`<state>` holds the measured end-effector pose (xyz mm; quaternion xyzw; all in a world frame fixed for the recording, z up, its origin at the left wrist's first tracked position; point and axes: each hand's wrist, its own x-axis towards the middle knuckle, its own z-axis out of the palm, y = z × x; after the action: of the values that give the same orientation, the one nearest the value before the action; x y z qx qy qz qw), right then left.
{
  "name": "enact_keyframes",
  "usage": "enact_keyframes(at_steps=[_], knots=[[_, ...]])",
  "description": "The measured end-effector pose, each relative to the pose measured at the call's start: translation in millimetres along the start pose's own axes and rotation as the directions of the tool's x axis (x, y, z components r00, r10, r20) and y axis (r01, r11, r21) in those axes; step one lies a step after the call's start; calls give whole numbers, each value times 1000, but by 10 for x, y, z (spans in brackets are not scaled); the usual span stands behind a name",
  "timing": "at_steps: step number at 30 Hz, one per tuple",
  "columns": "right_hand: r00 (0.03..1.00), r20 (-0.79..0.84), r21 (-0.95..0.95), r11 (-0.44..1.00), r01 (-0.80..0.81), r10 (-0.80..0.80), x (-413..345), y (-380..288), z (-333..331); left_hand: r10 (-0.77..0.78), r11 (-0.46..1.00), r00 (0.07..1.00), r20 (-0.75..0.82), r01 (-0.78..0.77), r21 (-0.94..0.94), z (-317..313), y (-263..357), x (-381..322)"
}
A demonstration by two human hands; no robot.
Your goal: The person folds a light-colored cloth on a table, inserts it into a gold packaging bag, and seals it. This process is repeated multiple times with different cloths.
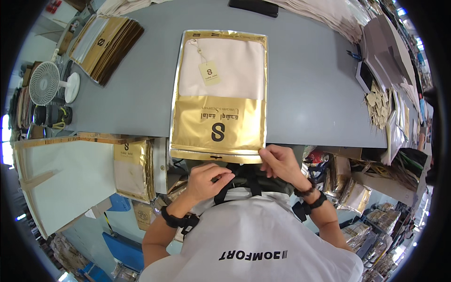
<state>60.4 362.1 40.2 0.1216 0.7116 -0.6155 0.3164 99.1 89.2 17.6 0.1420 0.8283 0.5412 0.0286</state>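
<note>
A gold foil pouch with a clear window (218,109) lies flat on the grey table, its near end reaching past the table's front edge. Folded pale fabric (232,67) shows through the window, along with a printed hang tag (210,73) on a string. My right hand (280,165) pinches the pouch's near right corner between thumb and fingers. Just below the pouch's near edge is my left hand (209,179), holding nothing visible, its thumb near the index fingertip with a gap inside the curl.
A stack of gold pouches (105,46) lies at the back left, by a small white fan (44,83). A black phone (253,7) and pale cloths (324,21) lie at the back. Tags (377,104) are piled at right. Packed pouches (132,172) stand below the table at left.
</note>
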Motion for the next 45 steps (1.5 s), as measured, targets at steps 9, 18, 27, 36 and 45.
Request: enact_keyframes(at_steps=[9,18,27,36,45], knots=[[978,203,91,995,31,-49,140,81,416,-613,637,779,-130,391,-664,323,-70,180],[978,135,16,988,156,-157,302,102,607,-599,582,801,-13,425,-693,299,-105,96],[966,200,-86,980,181,-161,264,-40,624,-656,577,735,-172,341,-742,305,-82,52],[963,196,-89,975,204,-184,97,-212,177,-682,545,631,-370,101,-833,-360,-229,208],[966,-168,164,961,222,-194,508,-489,-189,-594,427,802,66,384,-819,-291,-315,141]])
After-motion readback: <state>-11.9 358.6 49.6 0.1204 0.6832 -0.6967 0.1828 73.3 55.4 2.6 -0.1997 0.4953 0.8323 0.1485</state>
